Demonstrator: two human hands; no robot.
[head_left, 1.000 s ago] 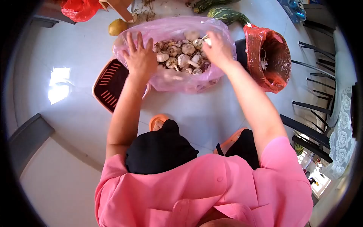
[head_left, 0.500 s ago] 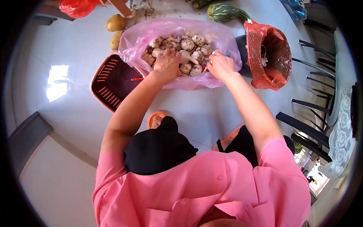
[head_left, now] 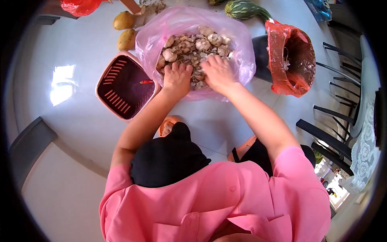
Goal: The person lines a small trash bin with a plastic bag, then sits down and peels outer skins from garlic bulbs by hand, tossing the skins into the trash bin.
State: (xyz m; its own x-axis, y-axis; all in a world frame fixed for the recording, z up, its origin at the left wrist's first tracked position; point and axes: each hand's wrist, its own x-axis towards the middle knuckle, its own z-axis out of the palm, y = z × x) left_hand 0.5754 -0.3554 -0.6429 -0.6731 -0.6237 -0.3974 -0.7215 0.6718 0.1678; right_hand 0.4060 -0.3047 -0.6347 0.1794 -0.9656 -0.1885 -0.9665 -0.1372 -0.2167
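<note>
A wide-open pink plastic bag (head_left: pixel 238 42) holds garlic bulbs (head_left: pixel 202 44) and a layer of loose, dry garlic skins (head_left: pixel 187 47). My left hand (head_left: pixel 177 79) lies palm down at the near side of the bag, fingers stretched over the garlic. To its right, my right hand (head_left: pixel 218 74) rests on the garlic and skins with its fingers extended. Neither hand shows anything gripped, though what lies under the palms is hidden. Left of the bag stands a pink slotted basket (head_left: pixel 105 93) with a small red-handled tool (head_left: pixel 146 82) in it.
On the right is a dark bin (head_left: pixel 262 56) with a red plastic bag (head_left: pixel 278 76) over its mouth. Two yellowish potatoes or fruits (head_left: pixel 123 20) and a striped green squash (head_left: pixel 244 10) lie on the tiled floor. Black chair legs (head_left: pixel 322 135) stand at the far right.
My right hand has moved left, onto the middle of the garlic, and its fingers have straightened. The bag's mouth has widened, exposing more skins. The basket now shows more fully.
</note>
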